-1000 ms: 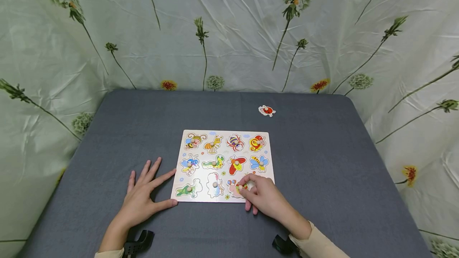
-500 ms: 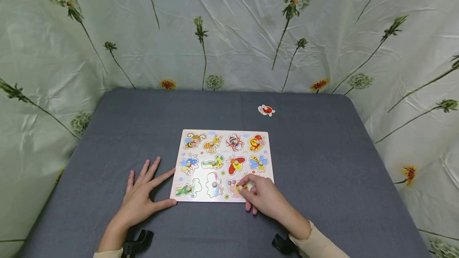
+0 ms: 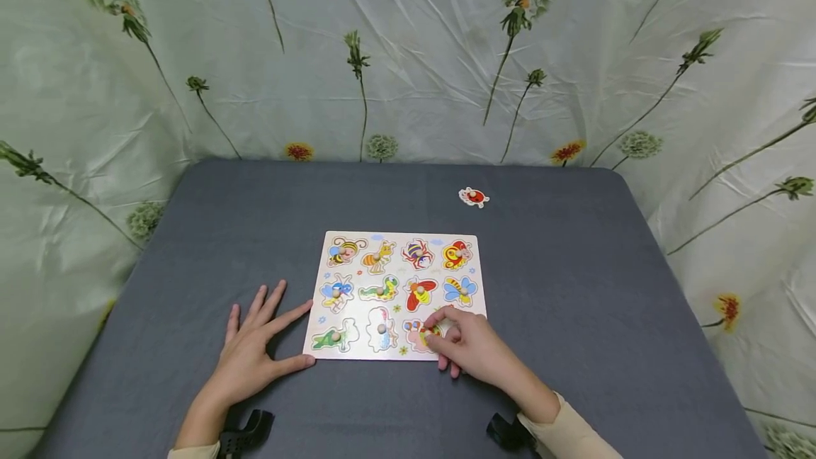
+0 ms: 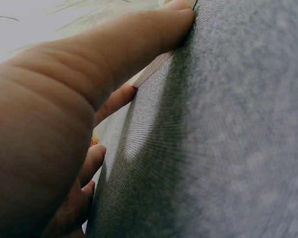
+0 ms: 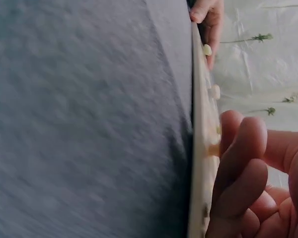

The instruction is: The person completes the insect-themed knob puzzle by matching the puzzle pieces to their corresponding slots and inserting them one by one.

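A wooden knob puzzle board (image 3: 397, 309) lies flat on the table, with insect pieces sitting in its cut-outs. My left hand (image 3: 255, 349) rests spread at its left side, thumb and index fingertips touching the board's edge; the left wrist view shows the thumb (image 4: 139, 34) close up. Over the lower right part is my right hand (image 3: 468, 342), its thumb and index finger slightly parted about the knob of a pink snail-like piece (image 3: 414, 338). In the right wrist view that knob (image 5: 213, 150) shows beside the fingertips. This hand covers the board's lower right corner.
A red ladybug piece (image 3: 474, 197) lies on the grey cloth-covered table (image 3: 561, 289), beyond the board and near the far edge. Behind the table hangs a pale flower-print curtain (image 3: 421, 55). Dark wrist straps show at both sleeves.
My right hand has shifted very slightly to the right, and its thumb and index finger have loosened from the snail-like piece's knob. The left hand and the board have stayed put.
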Motion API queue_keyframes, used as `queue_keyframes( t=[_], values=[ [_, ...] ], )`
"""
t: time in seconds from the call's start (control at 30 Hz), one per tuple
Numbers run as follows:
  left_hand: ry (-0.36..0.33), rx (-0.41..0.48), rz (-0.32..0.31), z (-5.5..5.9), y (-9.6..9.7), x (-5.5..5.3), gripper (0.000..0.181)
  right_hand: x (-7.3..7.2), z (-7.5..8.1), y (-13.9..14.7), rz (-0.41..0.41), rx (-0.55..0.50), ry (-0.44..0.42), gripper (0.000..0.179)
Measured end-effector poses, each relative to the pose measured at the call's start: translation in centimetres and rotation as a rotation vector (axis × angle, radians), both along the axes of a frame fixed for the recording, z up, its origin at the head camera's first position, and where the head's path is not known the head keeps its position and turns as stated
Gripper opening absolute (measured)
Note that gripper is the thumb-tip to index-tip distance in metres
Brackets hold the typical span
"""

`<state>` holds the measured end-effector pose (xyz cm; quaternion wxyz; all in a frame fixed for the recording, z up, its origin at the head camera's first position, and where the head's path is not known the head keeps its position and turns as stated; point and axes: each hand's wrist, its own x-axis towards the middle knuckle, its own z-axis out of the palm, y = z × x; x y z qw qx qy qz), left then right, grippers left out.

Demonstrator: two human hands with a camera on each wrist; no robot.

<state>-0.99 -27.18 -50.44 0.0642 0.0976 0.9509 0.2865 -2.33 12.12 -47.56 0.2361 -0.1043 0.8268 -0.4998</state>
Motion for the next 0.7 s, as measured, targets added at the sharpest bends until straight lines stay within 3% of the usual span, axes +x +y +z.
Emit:
queue_keyframes(
  t=[0.13,0.37,0.7],
  values=[
    [0.001,0.0,0.0,0.1,0.1,0.0,0.092,-1.0,0.7,0.9,-0.018,-0.065,-0.002,0.019],
    [-0.002,0.004,0.005,0.0,0.1,0.1,0.092,-3.7,1.8,3.5,-0.101,-0.127,0.078,0.021],
    [0.015,0.014,0.004,-0.1,0.1,0.0,0.092,-7.3,2.7,6.9,-0.221,-0.071,0.204,0.026]
  ],
)
